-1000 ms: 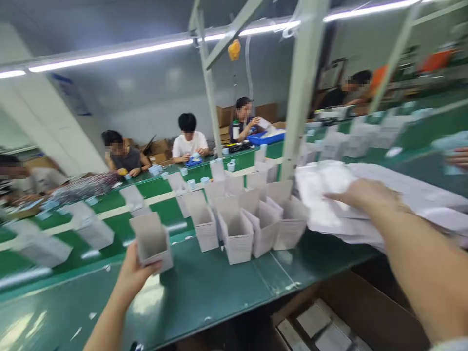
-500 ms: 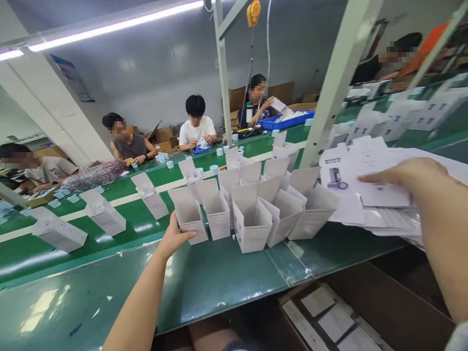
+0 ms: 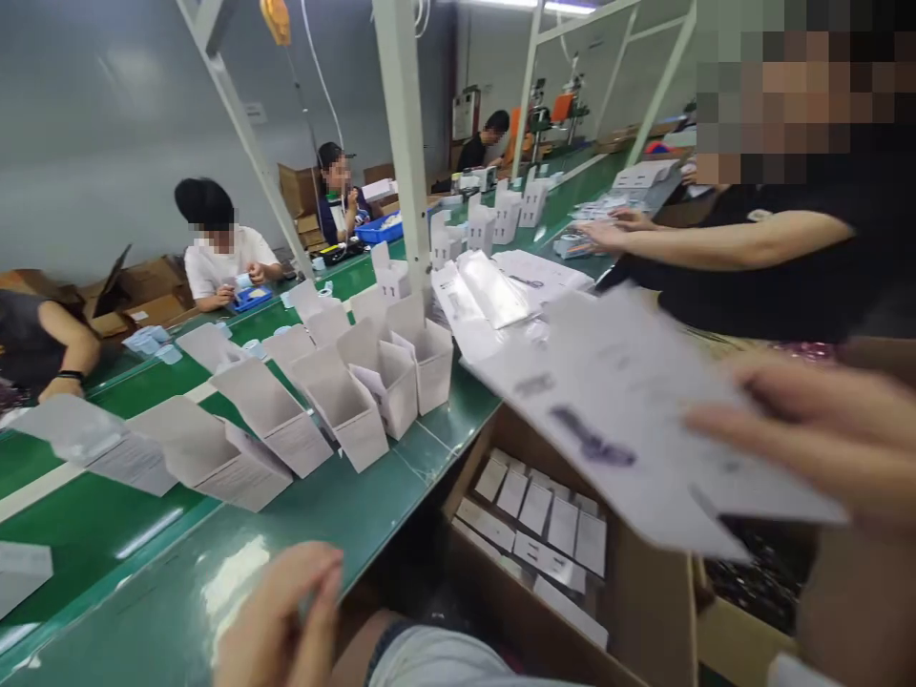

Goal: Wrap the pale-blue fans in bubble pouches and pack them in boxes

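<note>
My right hand (image 3: 801, 429) grips a flat white printed carton blank (image 3: 615, 410) by its near end, raised over the floor at the bench's right; both are blurred. My left hand (image 3: 286, 611) hovers over the bench's front edge, holding nothing. Its fingers are loosely bent, with a gap between thumb and fingers. Beyond it, several white boxes (image 3: 350, 405) stand on the green bench with their top flaps up. To the right of the boxes lies a stack of flat blanks (image 3: 554, 272), with a clear plastic bag (image 3: 493, 286) on top.
An open cardboard box (image 3: 673, 611) on the floor holds several white cartons (image 3: 536, 506). A metal post (image 3: 405, 134) rises behind the standing boxes. A co-worker in black (image 3: 780, 239) works at the right. Other people sit across the green conveyor (image 3: 164, 377).
The view has swung right. My right hand has lifted a carton blank off the stack and drawn it nearer. My left hand has left the standing box and moved back toward me.
</note>
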A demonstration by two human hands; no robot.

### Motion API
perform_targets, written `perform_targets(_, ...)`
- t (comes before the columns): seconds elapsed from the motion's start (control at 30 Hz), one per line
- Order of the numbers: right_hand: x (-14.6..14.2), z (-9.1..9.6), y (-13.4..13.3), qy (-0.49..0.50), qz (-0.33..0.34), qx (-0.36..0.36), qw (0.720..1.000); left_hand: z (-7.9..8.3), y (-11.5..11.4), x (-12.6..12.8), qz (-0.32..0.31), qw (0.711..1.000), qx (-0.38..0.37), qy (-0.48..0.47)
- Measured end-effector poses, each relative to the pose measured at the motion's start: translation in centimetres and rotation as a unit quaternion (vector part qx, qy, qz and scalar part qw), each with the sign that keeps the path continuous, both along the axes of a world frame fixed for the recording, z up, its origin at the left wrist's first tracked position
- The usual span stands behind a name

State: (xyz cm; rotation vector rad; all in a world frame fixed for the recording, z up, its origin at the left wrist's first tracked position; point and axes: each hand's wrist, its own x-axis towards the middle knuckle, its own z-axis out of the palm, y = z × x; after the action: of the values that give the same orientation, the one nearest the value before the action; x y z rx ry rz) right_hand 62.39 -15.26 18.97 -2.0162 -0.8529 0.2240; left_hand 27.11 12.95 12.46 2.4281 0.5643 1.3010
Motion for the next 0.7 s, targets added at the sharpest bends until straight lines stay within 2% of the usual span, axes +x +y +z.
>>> perform_targets(0.03,-3.1,-1.3,0.3,0.03,0.073,-0.01,0.997,-0.1,-1.2,1.9,-0.119,0.992,0.048,0.019)
perform_targets(0.07,-5.7,-2.8,1.1,0.056,0.125,-0.019,0.99,-0.4,-2.2,3.8,-0.197,0.976,0.082,0.032)
perform_targets(0.1,-7.8,-4.5,2.2,0.071,0.156,-0.018,0.985,-0.9,-3.0,5.6,-0.231,0.968,0.09,0.05)
perform_targets(0.13,-9.4,-6.2,3.4,0.089,0.18,-0.02,0.979,-1.6,-3.6,7.1,-0.23,0.967,0.077,0.079)
perform_targets(0.2,-11.3,-9.4,5.7,0.124,0.187,-0.007,0.974,-3.4,-4.0,9.1,-0.181,0.973,0.03,0.137)
perform_targets(0.27,-12.2,-11.9,7.3,0.159,0.197,0.007,0.967,-5.2,-3.7,9.4,-0.121,0.975,-0.001,0.184)
perform_targets(0.33,-12.8,-13.6,8.4,0.18,0.216,0.023,0.959,-6.6,-3.0,8.5,-0.081,0.976,-0.003,0.204)
perform_targets(0.4,-13.6,-14.5,8.9,0.16,0.232,0.038,0.959,-7.2,-2.4,7.1,-0.054,0.978,-0.013,0.203)
perform_targets(0.5,-15.5,-14.7,9.2,0.077,0.25,0.052,0.964,-7.1,-1.8,4.6,-0.023,0.972,-0.109,0.207)
perform_targets(0.6,-17.6,-14.6,9.5,0.024,0.259,0.06,0.964,-6.3,-1.3,2.3,-0.003,0.949,-0.221,0.223)
perform_targets(0.7,-19.3,-14.7,10.0,-0.014,0.28,0.074,0.957,-5.3,-0.6,0.6,0.006,0.913,-0.345,0.217)
